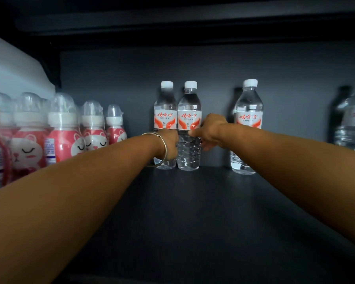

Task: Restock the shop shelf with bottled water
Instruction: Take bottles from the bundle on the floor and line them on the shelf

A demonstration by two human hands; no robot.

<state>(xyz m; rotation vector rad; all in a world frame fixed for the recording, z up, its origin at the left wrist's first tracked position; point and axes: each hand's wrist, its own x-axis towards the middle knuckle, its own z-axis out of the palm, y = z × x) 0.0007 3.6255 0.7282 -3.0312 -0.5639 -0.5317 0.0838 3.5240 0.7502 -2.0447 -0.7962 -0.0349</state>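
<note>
Setting two water bottles upright at the back of the shelf (193,212).

Left hand (169,143) wraps the left bottle (165,111); right hand (210,132) pinches the second bottle (189,119) touching it. A third bottle (248,111) stands apart rightward. Next, likely: let go without tipping them.

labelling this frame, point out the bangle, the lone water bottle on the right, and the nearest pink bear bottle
bangle (164,149): head view, band at wrist.
lone water bottle (248,119): head view, label.
pink bear bottle (29,152): head view, bear face.
</note>
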